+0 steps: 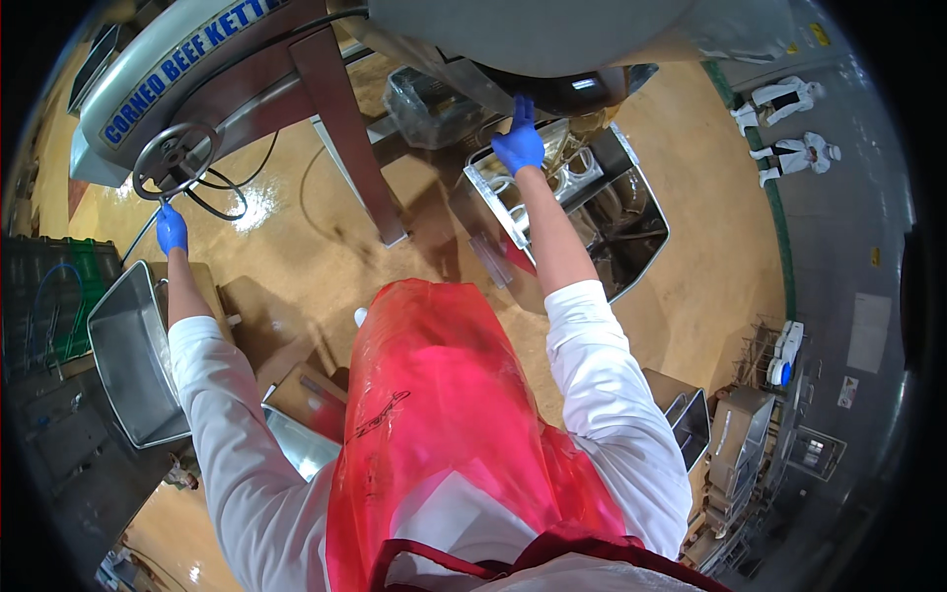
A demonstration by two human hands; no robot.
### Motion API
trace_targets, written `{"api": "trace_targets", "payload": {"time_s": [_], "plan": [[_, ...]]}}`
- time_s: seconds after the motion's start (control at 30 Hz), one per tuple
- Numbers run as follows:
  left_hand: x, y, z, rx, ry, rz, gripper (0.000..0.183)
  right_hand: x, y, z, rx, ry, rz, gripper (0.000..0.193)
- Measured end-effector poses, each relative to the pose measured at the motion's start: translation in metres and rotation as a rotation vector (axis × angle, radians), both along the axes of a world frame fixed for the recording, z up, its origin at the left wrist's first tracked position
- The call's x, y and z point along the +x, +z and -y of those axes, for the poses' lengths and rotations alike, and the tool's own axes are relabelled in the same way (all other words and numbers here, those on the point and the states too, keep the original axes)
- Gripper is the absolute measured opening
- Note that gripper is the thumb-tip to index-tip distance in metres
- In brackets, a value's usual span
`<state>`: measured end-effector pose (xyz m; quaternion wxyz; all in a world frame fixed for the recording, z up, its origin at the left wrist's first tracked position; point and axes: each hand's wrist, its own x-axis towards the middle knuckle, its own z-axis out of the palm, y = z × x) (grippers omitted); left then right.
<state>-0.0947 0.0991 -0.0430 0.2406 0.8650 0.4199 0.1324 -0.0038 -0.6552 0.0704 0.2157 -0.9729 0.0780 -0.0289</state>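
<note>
At the left, my left hand in a blue glove is closed at the lower edge of a metal handwheel, seemingly around its handle. The wheel is fixed to the side of a large steel kettle on a metal stand. My right hand, also gloved in blue, reaches forward with its fingers stretched out, close to the kettle's dark lip. Whether the fingertips touch it I cannot tell. Beneath that hand stands a deep steel bin. Inside it, a perforated metal tray and pale looped shapes show, with something brownish under the lip.
A steel tub stands at my left by a cardboard box. One stand leg meets the wet tan floor ahead. A plastic-covered crate sits beneath the kettle. Boxes and racks line the right; two people in white are far right.
</note>
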Motion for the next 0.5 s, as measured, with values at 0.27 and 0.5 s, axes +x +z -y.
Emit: {"api": "trace_targets", "payload": {"time_s": [0.27,0.5], "plan": [[0.007,-0.025,-0.023,-0.002,-0.054,0.081,0.061,0.005,-0.008,0.001,-0.014,0.018,0.048,0.093],[0.007,-0.032,-0.009,-0.031,-0.065,0.099,0.057,0.003,-0.01,0.006,-0.033,0.02,0.026,0.096]]}}
